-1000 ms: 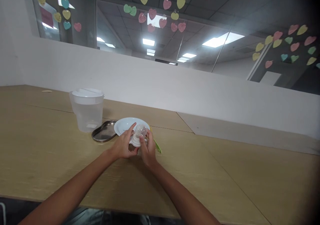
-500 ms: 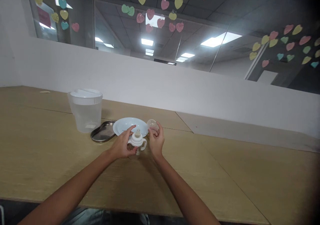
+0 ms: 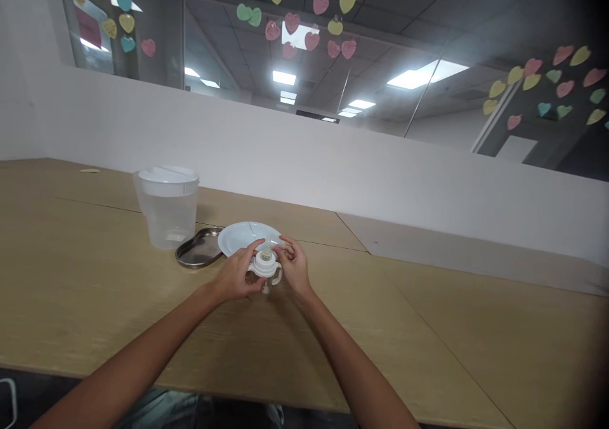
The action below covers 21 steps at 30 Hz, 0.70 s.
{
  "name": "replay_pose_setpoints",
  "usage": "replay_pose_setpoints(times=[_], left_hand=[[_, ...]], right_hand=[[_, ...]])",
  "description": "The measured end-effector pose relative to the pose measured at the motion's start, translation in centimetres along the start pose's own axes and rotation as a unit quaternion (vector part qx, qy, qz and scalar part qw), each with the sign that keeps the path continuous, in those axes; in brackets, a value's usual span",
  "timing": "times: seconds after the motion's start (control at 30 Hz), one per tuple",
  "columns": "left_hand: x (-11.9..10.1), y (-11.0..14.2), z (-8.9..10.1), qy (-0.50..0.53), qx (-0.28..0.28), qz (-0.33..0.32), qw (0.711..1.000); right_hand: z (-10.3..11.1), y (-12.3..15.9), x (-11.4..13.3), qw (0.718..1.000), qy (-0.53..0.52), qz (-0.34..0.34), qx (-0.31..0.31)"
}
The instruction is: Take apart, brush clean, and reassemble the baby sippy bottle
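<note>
the left hand point(image 3: 236, 277) grasps a small two-handled bottle point(image 3: 265, 266) from its left side, thumb low and forefinger high, while the right hand point(image 3: 294, 266) has its fingers curled in beside the teat point(image 3: 267, 256); whether they pinch something clear there i cannot tell. the bottle's long axis runs close to upright, teat pointing up, with the free handle point(image 3: 277, 275) jutting out to the right. it sits just in front of the white plate point(image 3: 231, 238); left of that lie a metal tray point(image 3: 202, 249) and a lidded pitcher point(image 3: 170, 214), all on the wooden table point(image 3: 380, 334)
</note>
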State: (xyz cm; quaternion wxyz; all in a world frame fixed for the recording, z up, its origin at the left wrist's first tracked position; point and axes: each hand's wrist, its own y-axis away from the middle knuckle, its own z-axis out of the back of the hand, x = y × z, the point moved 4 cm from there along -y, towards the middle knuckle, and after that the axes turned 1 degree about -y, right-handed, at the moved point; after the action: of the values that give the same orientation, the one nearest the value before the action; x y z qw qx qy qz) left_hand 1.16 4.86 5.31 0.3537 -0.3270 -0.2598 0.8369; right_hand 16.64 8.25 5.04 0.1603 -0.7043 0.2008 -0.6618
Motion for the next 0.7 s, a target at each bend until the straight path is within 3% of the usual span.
replay_pose_setpoints(times=[0.27,0.47,0.7], left_hand=[[0.0,0.0,-0.1,-0.01,0.01,-0.001,1.0],[0.2,0.0,-0.2,-0.016,0.006,-0.013,1.0],[-0.1,-0.1,0.0,-0.014,0.008,-0.013,1.0]], right_hand=[[-0.2,-0.1,0.2,0.998,-0.009,-0.027,0.052],[-0.1,-0.2,-0.5,0.998,-0.033,-0.054,0.03],[-0.2,-0.3,-0.8,0.998,0.01,-0.051,0.045]])
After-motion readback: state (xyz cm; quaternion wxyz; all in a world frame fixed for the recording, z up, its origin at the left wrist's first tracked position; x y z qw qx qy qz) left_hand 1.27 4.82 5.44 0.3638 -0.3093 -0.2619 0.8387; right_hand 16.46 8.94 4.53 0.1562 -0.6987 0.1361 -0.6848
